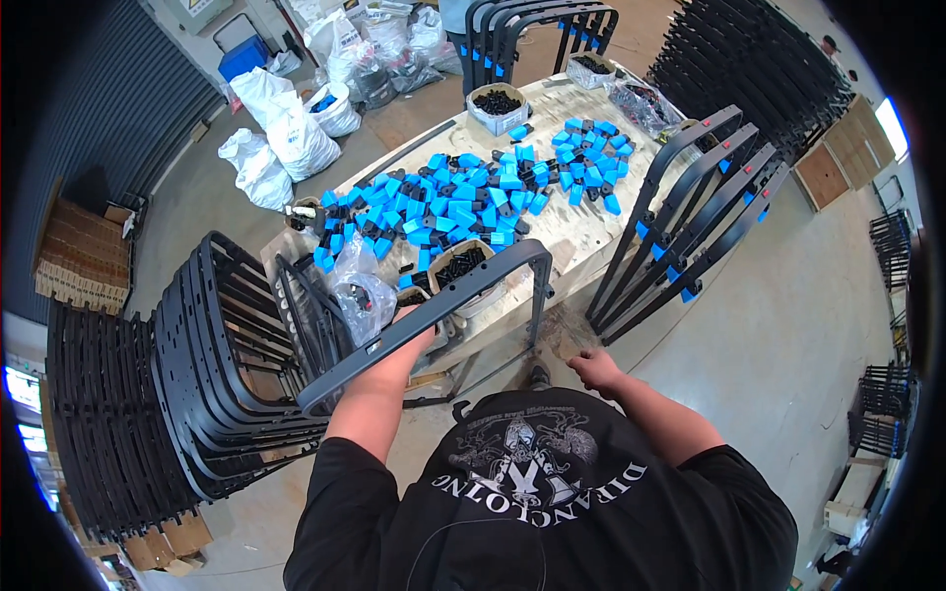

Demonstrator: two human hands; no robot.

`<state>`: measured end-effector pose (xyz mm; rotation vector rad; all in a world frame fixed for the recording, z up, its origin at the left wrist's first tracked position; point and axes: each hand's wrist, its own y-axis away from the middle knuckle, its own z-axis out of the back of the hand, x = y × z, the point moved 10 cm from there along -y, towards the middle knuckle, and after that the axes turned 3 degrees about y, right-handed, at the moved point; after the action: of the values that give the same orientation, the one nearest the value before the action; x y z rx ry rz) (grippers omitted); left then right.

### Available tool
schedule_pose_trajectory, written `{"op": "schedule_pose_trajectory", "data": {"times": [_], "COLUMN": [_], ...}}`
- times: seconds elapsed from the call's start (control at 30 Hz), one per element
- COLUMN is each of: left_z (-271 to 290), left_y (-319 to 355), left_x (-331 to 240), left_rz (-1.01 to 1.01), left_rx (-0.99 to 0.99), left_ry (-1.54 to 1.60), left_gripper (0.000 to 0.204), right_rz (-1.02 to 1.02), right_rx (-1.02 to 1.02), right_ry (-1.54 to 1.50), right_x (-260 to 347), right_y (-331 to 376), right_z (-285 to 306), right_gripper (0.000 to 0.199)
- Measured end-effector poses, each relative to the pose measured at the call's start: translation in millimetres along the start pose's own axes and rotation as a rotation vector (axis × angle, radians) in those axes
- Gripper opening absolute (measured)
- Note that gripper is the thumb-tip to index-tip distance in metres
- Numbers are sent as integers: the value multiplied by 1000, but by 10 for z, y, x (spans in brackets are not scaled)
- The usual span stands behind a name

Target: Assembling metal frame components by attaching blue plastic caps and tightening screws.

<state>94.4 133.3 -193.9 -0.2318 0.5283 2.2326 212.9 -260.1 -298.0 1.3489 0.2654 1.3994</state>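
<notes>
A black metal frame (473, 281) with rounded corners slants in front of me at the table's near edge. My left hand (422, 340) is at its upper bar, which covers part of the hand; it appears to grip the bar, though most fingers are hidden. Just beyond that hand lie a clear plastic bag (361, 295) and a box of small black parts (461, 264). To the right of the frame, my right hand (594, 368) is closed, fingers curled together. Whatever it may hold is too small to make out.
Blue-and-black plastic pieces (443, 202) cover the wooden table (567, 251). Black frames stand at its right edge (680, 217), and more are stacked at left (222, 384). White sacks (296, 138) sit on the floor beyond. At the far side, a person (456, 30) stands behind more frames.
</notes>
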Motion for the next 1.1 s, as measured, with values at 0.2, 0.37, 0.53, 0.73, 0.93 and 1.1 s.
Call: {"op": "schedule_pose_trajectory", "data": {"times": [0.2,0.37,0.53,0.73,0.93,1.1], "left_z": [-231,-382,-554,-365,22,269], "left_y": [-158,-304,-381,-227,-79,430], "left_x": [28,172,225,-45,117,-783], "left_rz": [-68,-57,-43,-78,81,-93], "left_rx": [95,164,243,268,-125,-196], "left_ry": [-155,-118,-48,-53,-8,228], "left_gripper": [26,26,26,26,21,22], "right_rz": [26,21,50,-19,14,85], "right_rx": [45,98,79,65,193,462], "right_ry": [12,96,119,118,-61,-437], "right_x": [193,279,285,240,354,727], "right_y": [-50,-36,-63,-73,-241,-435], "right_z": [-38,-132,-47,129,-14,-414], "right_gripper": [35,39,40,39,33,29]}}
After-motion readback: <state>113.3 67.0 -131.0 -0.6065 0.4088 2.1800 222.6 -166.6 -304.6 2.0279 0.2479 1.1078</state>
